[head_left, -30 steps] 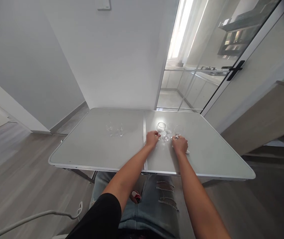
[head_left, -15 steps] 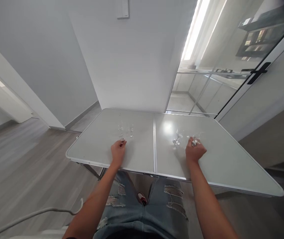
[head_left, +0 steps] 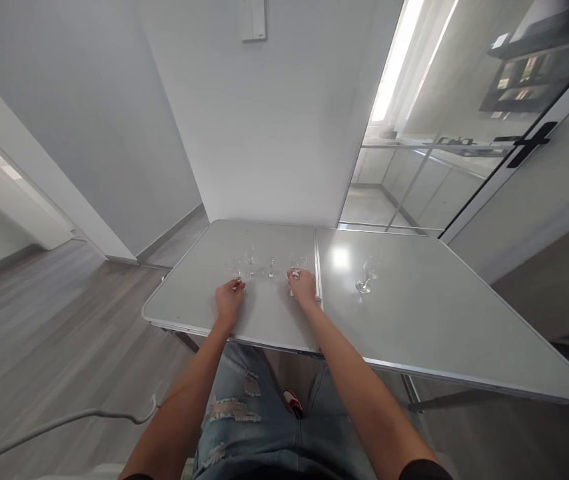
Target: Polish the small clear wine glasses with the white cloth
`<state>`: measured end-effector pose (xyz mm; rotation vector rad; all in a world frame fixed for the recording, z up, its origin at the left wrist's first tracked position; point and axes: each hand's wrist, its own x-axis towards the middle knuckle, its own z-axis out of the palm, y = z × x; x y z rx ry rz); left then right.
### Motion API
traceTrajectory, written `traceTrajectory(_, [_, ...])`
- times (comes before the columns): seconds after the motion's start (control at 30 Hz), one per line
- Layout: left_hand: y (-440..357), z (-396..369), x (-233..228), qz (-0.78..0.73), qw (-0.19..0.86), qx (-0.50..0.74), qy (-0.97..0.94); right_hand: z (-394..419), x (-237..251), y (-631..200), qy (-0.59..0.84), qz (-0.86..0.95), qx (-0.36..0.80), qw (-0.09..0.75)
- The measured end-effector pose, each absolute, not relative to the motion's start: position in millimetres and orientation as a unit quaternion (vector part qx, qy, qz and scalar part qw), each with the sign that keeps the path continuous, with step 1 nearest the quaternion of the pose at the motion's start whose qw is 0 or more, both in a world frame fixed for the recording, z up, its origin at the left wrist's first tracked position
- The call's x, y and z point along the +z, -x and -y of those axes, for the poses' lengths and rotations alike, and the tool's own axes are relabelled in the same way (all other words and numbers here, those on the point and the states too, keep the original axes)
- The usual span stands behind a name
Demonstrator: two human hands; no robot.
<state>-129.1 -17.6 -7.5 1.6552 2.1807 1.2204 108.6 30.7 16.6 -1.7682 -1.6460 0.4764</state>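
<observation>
My left hand [head_left: 229, 301] is closed at the front of the left table half, its fingertips pinching the low part of a clear stemmed glass [head_left: 237, 272]. Just left of the seam, my right hand [head_left: 304, 288] grips another clear glass [head_left: 296, 272], whose outline is faint. Between the hands stand a stemmed glass [head_left: 251, 259] and a small clear glass [head_left: 271, 269]. On the right half, a stemmed glass [head_left: 364, 283] stands apart from both hands.
The pale folding table [head_left: 429, 320] has a metal rim and a raised centre seam [head_left: 317, 257]. A white wall [head_left: 274, 147] rises behind it, with a glass door [head_left: 414, 180] to the right. A grey cable [head_left: 89, 415] hangs at lower left.
My right hand has carried its glass leftward from the right half across the seam. My left hand has shifted slightly left. The stemmed glass on the right half stays standing.
</observation>
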Motion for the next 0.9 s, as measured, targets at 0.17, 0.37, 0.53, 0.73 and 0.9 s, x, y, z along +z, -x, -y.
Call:
traceTrajectory(0.17, [126.3, 19.5, -5.0, -0.731, 0.068, 0.384, -0.559, -45.6, 13.2, -104.7, 0.705, 0.612, 0.202, 0.296])
traceTrajectory(0.37, [121.9, 21.3, 1.9, -0.745, 0.071, 0.35, -0.564, -45.9, 14.1, -99.1, 0.717, 0.612, 0.197, 0.269])
traceTrajectory(0.53, [121.1, 21.2, 3.9, -0.747, 0.07, 0.346, -0.564, -40.4, 16.5, -100.0, 0.714, 0.613, 0.203, 0.271])
traceTrajectory(0.73, [119.5, 22.2, 4.5, -0.746, 0.058, 0.348, -0.564, -0.9, 10.1, -147.0, 0.725, 0.566, 0.161, 0.358])
traceTrajectory(0.9, [117.9, 19.1, 6.5, -0.75, 0.062, 0.357, -0.553, 23.7, 12.4, -232.4, 0.809, 0.409, 0.052, 0.418])
